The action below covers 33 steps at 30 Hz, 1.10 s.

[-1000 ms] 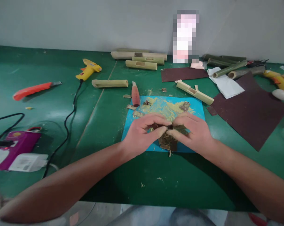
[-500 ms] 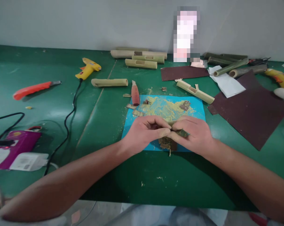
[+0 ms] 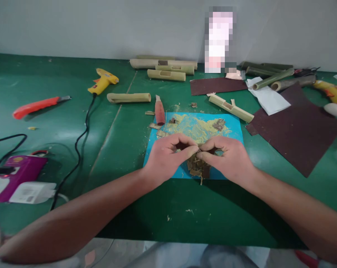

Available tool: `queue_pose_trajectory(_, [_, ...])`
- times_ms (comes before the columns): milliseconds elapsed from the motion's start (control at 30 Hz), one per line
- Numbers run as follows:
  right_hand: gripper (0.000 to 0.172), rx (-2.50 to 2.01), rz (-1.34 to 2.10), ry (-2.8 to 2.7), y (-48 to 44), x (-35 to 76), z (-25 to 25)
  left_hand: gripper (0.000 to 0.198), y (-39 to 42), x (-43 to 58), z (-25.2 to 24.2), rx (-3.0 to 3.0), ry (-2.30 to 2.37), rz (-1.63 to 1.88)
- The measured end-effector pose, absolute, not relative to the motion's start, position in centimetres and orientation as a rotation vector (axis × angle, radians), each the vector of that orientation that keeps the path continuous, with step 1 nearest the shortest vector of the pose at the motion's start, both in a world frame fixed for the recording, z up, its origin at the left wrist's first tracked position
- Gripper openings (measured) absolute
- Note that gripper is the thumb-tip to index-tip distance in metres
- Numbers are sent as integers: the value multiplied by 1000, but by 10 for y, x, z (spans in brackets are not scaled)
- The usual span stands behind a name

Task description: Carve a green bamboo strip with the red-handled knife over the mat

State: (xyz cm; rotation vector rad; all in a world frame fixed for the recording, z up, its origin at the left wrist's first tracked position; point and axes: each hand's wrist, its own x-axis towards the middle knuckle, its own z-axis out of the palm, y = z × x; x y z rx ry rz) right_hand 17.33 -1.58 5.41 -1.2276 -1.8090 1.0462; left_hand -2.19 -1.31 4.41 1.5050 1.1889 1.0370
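Note:
Both of my hands meet over the near edge of a blue mat [image 3: 232, 128] on the green table [image 3: 59, 123]. My left hand [image 3: 168, 156] and my right hand [image 3: 227, 158] pinch a small dark bamboo piece between their fingertips; the fingers hide most of it. Right beneath the fingertips lies a pile of dark bamboo scraps [image 3: 198, 169]. Yellow sawdust [image 3: 196, 128] covers the far half of the mat. A red-handled knife [image 3: 159, 111] lies at the mat's far left corner.
Several cut bamboo tubes [image 3: 129, 98] lie across the back of the table. A yellow glue gun [image 3: 103, 80] with a black cord and an orange utility knife [image 3: 36, 106] sit at the left. Dark sandpaper sheets [image 3: 297, 130] lie at the right, a purple box [image 3: 15, 175] near left.
My fingertips have drawn closer together and curled more tightly over the small piece; the green sliver that showed by my right hand is now hidden. The arms have barely shifted.

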Motion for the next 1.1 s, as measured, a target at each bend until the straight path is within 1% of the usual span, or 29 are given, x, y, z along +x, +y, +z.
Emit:
queue_pose_trajectory(100, [16, -1258, 1103, -1799, -16, 173, 55, 4, -12, -24, 41, 1630, 1203, 1018])
queue_pose_trajectory(267, [12, -1271, 1116, -1817, -15, 173, 54, 4, -10, -26, 40, 1783, 1157, 1026])
queue_pose_trajectory(367, [10, -1250, 1077, -1837, -15, 174, 54, 3, -11, -26, 41, 1776, 1125, 1052])
queue_pose_trajectory(500, [11, -1234, 1005, -1855, -16, 173, 52, 8, -13, -25, 42, 1740, 1134, 1050])
queue_pose_trajectory(667, [12, -1228, 974, -1863, -17, 172, 51, 2, -15, -25, 42, 1768, 1192, 1054])
queue_pose_trajectory(1100, [21, -1253, 1185, -1777, -18, 171, 57, 8, -14, -24, 45, 1418, 1128, 924])
